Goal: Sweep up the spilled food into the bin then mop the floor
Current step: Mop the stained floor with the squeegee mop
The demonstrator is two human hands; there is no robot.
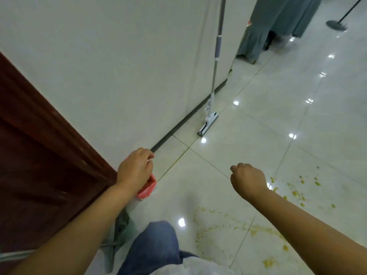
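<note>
1. Nearest the lens, a knee in blue jeans (153, 247) is bending over the glossy tiled floor (278, 126), with a white hem showing just below it at the bottom edge.
2. I am watching both bare forearms reaching forward, one from each lower corner.
3. The left hand (135, 169) is hovering over the pink bin (148, 188), its fingers curling loosely and gripping nothing I can see. Whether it is touching the bin, I cannot tell.
4. The right hand (248, 179) is balling into a fist with its back toward me, and nothing is showing in it. It is hanging above bare tile.
5. The spilled food (296, 193) is lying as yellow bits and smears to the right of and under the right arm. One arc is curving near the knee, well apart from the bin.
6. The mop (208, 122) is leaning against the white wall (99, 56), its head resting on the floor by the skirting, well ahead of both hands.
7. A brown door (39, 155) is filling the left side, and the bin is standing just beside its frame. Something grey-green with a pale handle is lying under the left forearm; I cannot tell what it is.
8. At the top right, another person in a long skirt (278, 20) is standing, with a second mop (336, 24) on the floor nearby.
</note>
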